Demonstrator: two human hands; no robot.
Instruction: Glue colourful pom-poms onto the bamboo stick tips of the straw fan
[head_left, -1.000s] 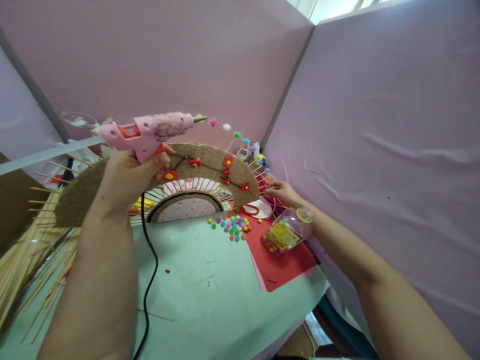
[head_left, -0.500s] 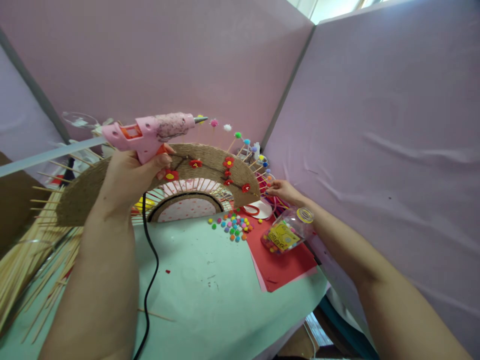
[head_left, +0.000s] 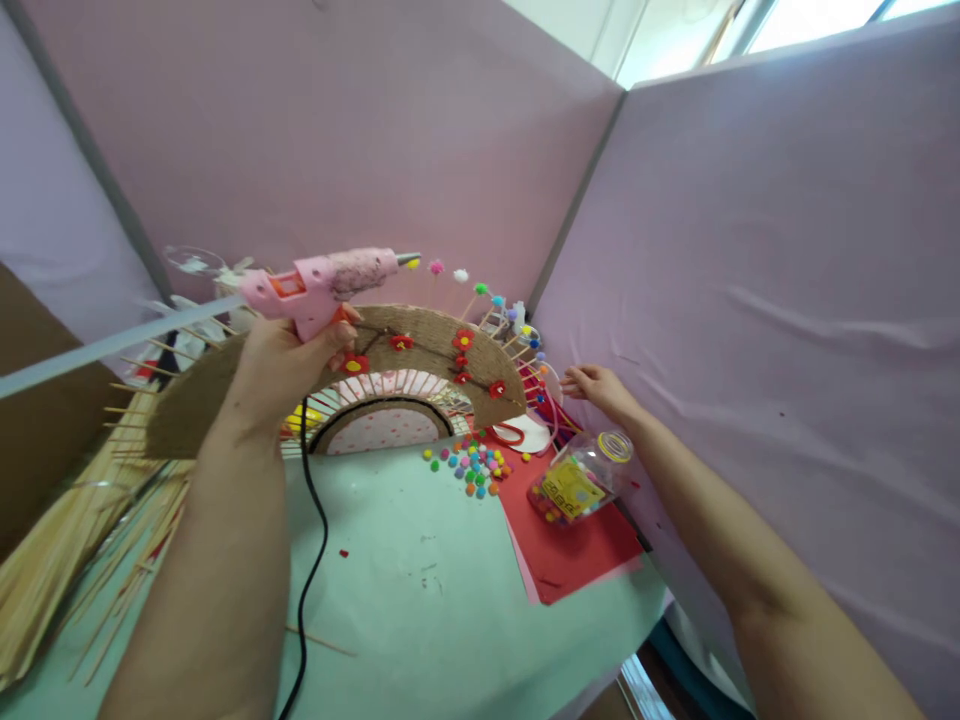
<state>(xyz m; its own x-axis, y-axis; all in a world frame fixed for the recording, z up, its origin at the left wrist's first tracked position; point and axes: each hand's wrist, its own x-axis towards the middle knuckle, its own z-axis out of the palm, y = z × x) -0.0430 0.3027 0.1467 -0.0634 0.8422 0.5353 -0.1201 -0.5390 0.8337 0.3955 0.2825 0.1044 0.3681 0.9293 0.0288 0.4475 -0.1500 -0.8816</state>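
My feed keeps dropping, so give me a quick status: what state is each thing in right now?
Left hand: closed on the glue gun.
Glue gun: raised, nozzle level, pointing right, glue stick loaded.
Right hand: fingers loose, at the fan's right end.
Fan: standing upright, spread open.
Jar: lying on its side on red paper.
Pompoms: scattered loose.

You can see a yellow label (head_left: 571, 487) on the clear plastic jar (head_left: 581, 478) lying on the red paper sheet (head_left: 577, 550), but its dark print is too small to read; nothing else bears text
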